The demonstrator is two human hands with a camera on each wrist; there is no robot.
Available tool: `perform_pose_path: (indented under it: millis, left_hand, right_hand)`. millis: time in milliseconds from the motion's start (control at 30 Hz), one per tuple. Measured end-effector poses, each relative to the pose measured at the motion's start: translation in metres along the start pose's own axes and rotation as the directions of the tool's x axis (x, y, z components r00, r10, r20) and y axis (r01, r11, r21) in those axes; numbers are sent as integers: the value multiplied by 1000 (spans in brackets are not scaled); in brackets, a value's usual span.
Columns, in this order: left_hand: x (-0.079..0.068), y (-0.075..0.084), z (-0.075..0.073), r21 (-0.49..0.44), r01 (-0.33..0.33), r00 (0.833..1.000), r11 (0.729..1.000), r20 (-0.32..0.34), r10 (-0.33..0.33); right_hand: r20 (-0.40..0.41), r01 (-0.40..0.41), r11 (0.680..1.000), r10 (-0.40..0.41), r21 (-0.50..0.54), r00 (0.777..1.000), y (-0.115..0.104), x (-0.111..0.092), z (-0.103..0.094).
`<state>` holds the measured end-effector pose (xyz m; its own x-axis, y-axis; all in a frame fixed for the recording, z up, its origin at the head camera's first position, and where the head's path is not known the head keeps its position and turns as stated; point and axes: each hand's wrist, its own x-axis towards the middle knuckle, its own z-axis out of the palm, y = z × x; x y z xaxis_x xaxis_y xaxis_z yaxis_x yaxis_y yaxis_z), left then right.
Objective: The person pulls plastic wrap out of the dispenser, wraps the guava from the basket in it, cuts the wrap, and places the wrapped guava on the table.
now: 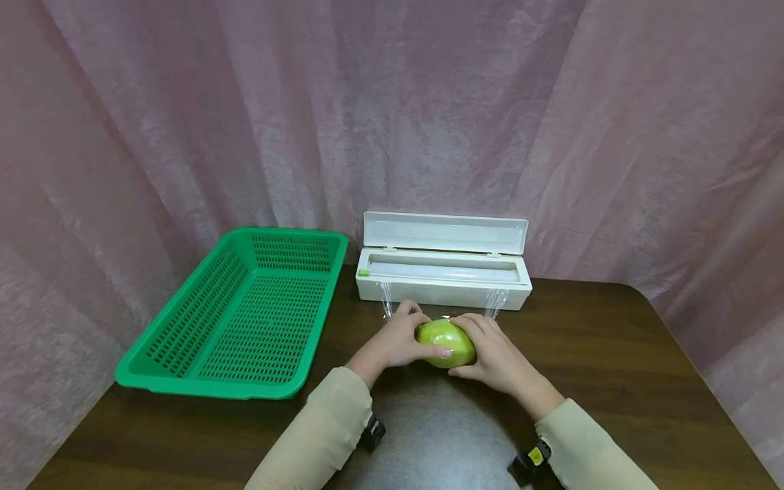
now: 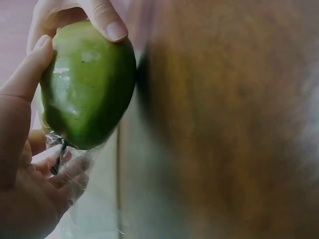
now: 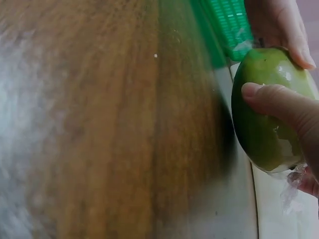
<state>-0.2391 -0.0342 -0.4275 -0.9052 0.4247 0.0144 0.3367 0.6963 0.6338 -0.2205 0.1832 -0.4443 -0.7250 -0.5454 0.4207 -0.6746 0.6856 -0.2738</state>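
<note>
A smooth green mango (image 1: 446, 344) is held between both hands just above the table. My left hand (image 1: 401, 339) grips its left side, with the thumb laid across the near face. On the other side, my right hand (image 1: 495, 354) grips it with fingers over the top and thumb low. Clear cling film (image 2: 79, 181) bunches at one end of the fruit in the left wrist view, and crumpled film (image 3: 293, 191) shows by the right fingers too. Behind the hands stands a white cling film dispenser (image 1: 444, 293), lid up, with film running down its front.
To the left sits a green plastic basket (image 1: 321, 299) with slotted walls and nothing in it. The dispenser's raised lid (image 1: 444, 231) stands close to the pink curtain (image 1: 429, 102). Dark brown wooden table (image 1: 612, 381) extends right of the hands.
</note>
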Motion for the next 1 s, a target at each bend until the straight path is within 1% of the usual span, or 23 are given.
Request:
perform_pose_path:
  millis: [100, 200, 367, 467, 667, 800, 933, 1000]
  left_hand:
    - [-1, 2, -2, 35, -8, 1000, 999, -9, 9]
    - [-2, 4, -3, 47, -16, 1000, 999, -1, 16]
    - [-5, 3, -1, 68, -76, 997, 995, -5, 76]
    - [-5, 1, 0, 77, -92, 996, 993, -6, 93]
    - [-3, -2, -2, 104, -75, 997, 992, -10, 76]
    - [-1, -3, -3, 109, -64, 998, 992, 2, 65]
    - [0, -5, -4, 119, -74, 997, 990, 12, 73]
    - [1, -5, -5, 125, -76, 997, 989, 14, 75]
  right_hand:
    - [14, -10, 1000, 10, -2, 1000, -1, 2, -2]
    - [25, -26, 1000, 26, 2, 999, -1, 4, -4]
    - [34, -44, 999, 44, 14, 998, 0, 6, -5]
    - [52, -61, 998, 60, 27, 997, 1, 7, -5]
    - [108, -123, 990, 116, 63, 987, 2, 12, -7]
    - [126, -172, 980, 159, 99, 979, 2, 17, -8]
    - [152, -206, 971, 187, 120, 970, 2, 23, -11]
    - [168, -210, 970, 188, 125, 968, 3, 26, -12]
